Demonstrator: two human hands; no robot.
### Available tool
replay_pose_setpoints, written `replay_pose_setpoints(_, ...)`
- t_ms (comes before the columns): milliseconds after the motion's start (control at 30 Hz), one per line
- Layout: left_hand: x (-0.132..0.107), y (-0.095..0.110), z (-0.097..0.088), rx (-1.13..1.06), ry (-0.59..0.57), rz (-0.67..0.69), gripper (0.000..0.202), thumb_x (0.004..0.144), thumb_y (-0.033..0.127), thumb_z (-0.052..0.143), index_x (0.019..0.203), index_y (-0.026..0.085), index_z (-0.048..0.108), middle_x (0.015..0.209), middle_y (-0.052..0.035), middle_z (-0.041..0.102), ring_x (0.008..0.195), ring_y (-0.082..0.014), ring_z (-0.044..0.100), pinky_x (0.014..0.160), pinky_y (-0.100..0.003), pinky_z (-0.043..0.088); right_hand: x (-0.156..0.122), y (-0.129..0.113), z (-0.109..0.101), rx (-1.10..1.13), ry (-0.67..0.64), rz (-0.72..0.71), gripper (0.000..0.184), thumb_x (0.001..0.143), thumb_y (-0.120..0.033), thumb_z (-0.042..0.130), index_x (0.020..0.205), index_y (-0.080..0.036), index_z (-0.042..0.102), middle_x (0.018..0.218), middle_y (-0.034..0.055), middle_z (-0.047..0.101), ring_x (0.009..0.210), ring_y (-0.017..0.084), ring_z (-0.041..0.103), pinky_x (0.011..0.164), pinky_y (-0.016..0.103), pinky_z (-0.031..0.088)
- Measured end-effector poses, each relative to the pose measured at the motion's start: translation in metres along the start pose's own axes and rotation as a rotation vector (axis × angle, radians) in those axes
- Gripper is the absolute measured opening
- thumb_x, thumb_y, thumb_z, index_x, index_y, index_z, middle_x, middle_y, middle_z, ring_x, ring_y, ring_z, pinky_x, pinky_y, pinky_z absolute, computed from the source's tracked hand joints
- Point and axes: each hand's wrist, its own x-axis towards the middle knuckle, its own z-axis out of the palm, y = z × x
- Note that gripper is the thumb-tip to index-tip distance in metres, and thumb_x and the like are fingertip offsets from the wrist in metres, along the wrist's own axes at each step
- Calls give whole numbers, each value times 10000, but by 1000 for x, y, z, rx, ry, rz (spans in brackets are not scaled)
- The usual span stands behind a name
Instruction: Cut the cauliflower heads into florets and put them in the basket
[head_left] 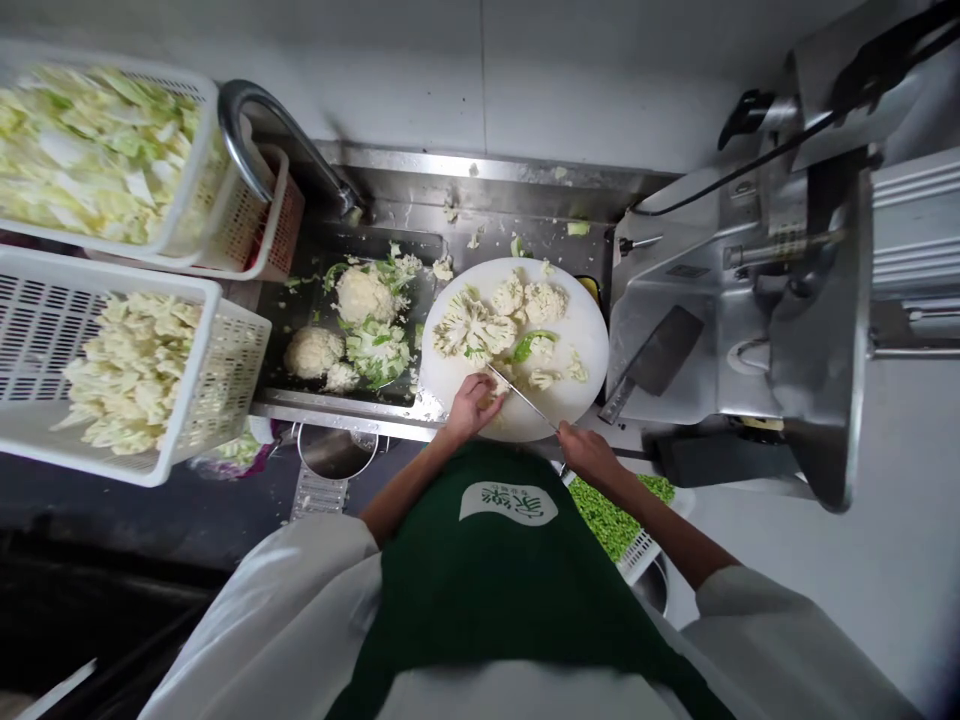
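A round white cutting board (585, 330) lies over the sink edge with cut cauliflower florets (474, 328) and green leaf bits on it. My left hand (472, 402) is closed on a small cauliflower piece (498, 384) at the board's near edge. My right hand (587, 453) grips the handle of a thin knife (523, 397), whose blade slants up-left to that piece. Whole and trimmed cauliflower heads (365, 293) sit in the steel sink (330, 405) to the left of the board.
A white basket of florets (135, 370) and a basket of chopped cabbage (97, 150) stand at left. A cleaver (654, 362) rests on a steel machine (795, 300) at right. The faucet (262, 130) arches over the sink. A basket of green pieces (611, 520) sits below.
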Motion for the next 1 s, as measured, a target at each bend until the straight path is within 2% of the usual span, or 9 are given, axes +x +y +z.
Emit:
replay_pose_setpoints(67, 1, 4, 3, 87, 40, -73, 216, 914, 396, 723, 939, 199, 637, 958, -72, 621, 951, -222, 636, 837, -392, 599, 5, 3, 0, 18, -8, 13, 337, 1108, -303, 289, 1189, -159, 583, 971, 127, 746, 891, 251, 718, 705, 297, 388)
replay_pose_setpoints(167, -1, 2, -1, 109, 52, -146, 153, 901, 316, 711, 948, 203, 619, 969, -68, 613, 940, -220, 632, 839, -383, 592, -1, 12, -3, 31, 14, 28, 365, 1111, -341, 283, 1142, -170, 604, 944, 123, 750, 872, 253, 712, 697, 300, 370)
replay_pose_setpoints(300, -12, -6, -17, 21, 21, -144, 119, 940, 256, 637, 1046, 204, 654, 1044, -89, 655, 1007, -218, 661, 913, -374, 586, -19, 17, -4, 23, 43, 47, 377, 1107, -319, 291, 1191, -146, 616, 928, 137, 760, 827, 261, 708, 663, 307, 345)
replay_pose_setpoints(433, -17, -10, -19, 2, 57, -157, 142, 958, 301, 636, 1053, 210, 692, 1019, -88, 666, 993, -222, 679, 907, -379, 596, -27, 9, -1, 54, 52, -37, 366, 1108, -311, 306, 1175, -144, 625, 943, 133, 765, 811, 243, 707, 651, 295, 335)
replay_pose_setpoints(700, -21, -15, -18, 12, 44, -139, 185, 987, 314, 589, 1086, 192, 687, 1038, -106, 671, 1009, -223, 685, 931, -384, 599, 1, -13, -3, 128, -39, -28, 326, 1104, -312, 341, 1133, -147, 621, 974, 129, 756, 864, 238, 704, 671, 296, 354)
replay_pose_setpoints(800, -28, -19, -14, 44, 47, -111, 266, 987, 342, 584, 1181, 172, 650, 1155, -149, 630, 1132, -252, 652, 999, -427, 580, -8, -8, -5, 151, 0, -39, 317, 1100, -320, 364, 1105, -154, 634, 954, 129, 753, 860, 236, 701, 682, 296, 365)
replay_pose_setpoints(900, -26, -18, 1, 71, -39, 30, 466, 937, 426, 651, 1321, 169, 597, 1382, -201, 532, 1329, -311, 550, 1078, -490, 537, -39, 8, 0, 166, 60, 75, 317, 1100, -302, 352, 1106, -156, 634, 890, 118, 750, 796, 224, 705, 663, 294, 357)
replay_pose_setpoints(1000, -5, -8, 24, 143, -204, 140, 616, 867, 529, 721, 1384, 219, 595, 1521, -183, 461, 1474, -377, 402, 1166, -575, 436, -71, 23, 8, 150, 115, 326, 330, 1104, -298, 320, 1117, -149, 613, 806, 110, 735, 715, 226, 701, 626, 295, 333)
